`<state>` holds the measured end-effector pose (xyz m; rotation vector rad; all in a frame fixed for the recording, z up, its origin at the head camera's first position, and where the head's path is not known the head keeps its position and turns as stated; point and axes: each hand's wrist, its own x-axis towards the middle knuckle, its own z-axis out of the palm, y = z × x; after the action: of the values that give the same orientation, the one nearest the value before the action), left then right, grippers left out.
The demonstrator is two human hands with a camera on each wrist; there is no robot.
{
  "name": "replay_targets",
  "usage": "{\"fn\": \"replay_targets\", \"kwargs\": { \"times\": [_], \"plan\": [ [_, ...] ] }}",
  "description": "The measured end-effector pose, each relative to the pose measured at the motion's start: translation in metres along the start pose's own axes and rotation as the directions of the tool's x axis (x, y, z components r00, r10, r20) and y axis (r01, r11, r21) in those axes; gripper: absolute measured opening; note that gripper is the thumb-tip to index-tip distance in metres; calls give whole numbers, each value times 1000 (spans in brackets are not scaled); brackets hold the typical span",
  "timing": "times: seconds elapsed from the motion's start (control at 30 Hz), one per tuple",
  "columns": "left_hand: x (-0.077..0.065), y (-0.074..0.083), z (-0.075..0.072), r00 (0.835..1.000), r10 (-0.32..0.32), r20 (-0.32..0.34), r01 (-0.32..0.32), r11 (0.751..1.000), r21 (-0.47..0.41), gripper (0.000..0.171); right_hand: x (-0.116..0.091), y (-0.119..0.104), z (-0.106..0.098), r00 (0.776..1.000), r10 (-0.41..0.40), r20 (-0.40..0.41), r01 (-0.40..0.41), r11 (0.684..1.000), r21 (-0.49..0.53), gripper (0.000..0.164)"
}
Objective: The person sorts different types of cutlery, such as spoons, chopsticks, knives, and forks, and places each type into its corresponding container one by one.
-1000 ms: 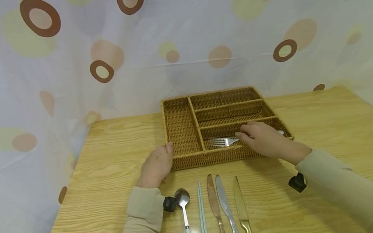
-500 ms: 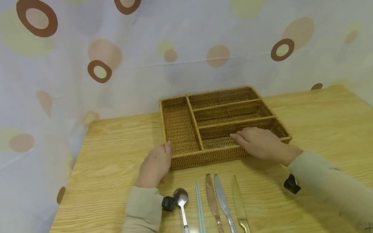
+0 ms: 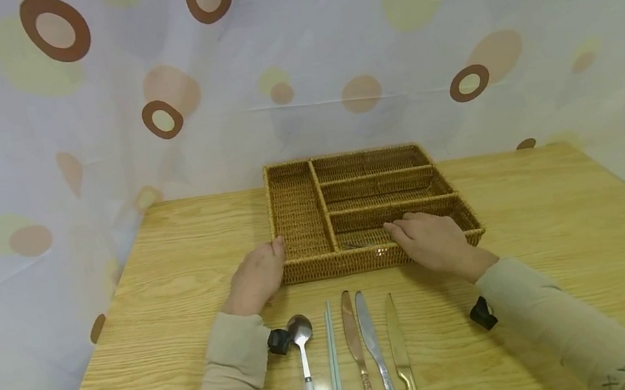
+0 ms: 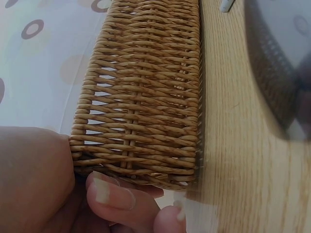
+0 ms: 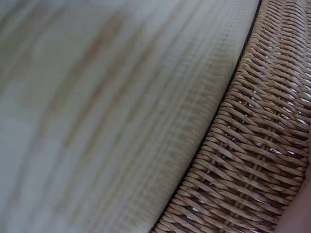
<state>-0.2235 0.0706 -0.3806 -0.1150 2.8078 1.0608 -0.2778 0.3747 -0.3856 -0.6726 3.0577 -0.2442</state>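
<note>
The wicker tray [image 3: 325, 266] sits at the back of the wooden table [image 3: 551, 264], near the patterned backdrop [image 3: 287, 53]. It is honey-brown and low-walled, with a thick corded rim; one long compartment runs front to back on its left, and three shallower ones are stacked to the right. Close up, its strands cross in wavy rows over upright canes, pale gaps showing between them. The left hand [image 3: 256, 277] grips the front left corner, its fingers curled around the woven edge. The right hand [image 3: 434, 242] reaches over the front wall into the nearest right-hand compartment; its fingertips are hidden, so I cannot tell how far they are bent or whether they hold anything. Just beside it, a metal utensil [image 3: 359, 244] shows as a thin grey sliver on the compartment floor. In front lie a white-handled spoon [image 3: 308, 380], pale green chopsticks [image 3: 334, 358] and copper [image 3: 361, 362], silver [image 3: 379, 359] and gold [image 3: 402, 361] knives.
</note>
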Motion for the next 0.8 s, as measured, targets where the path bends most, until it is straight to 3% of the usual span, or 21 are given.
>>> {"fn": "replay_targets", "kwargs": {
  "times": [0.53,0.7,0.8],
  "plan": [
    [1,-2,0,1000,-2,-11,2,1000,0,54,-2,-4,0,1000,22,2,-22,1000,6,59],
    [1,-1,1,1000,0,-8,0,1000,-7,54,-4,-1,-1,999,-20,-34,22,999,47,60],
    [2,-2,1,1000,0,-10,0,1000,-7,55,-5,0,-6,997,-59,-59,66,990,124,54]
  ]
}}
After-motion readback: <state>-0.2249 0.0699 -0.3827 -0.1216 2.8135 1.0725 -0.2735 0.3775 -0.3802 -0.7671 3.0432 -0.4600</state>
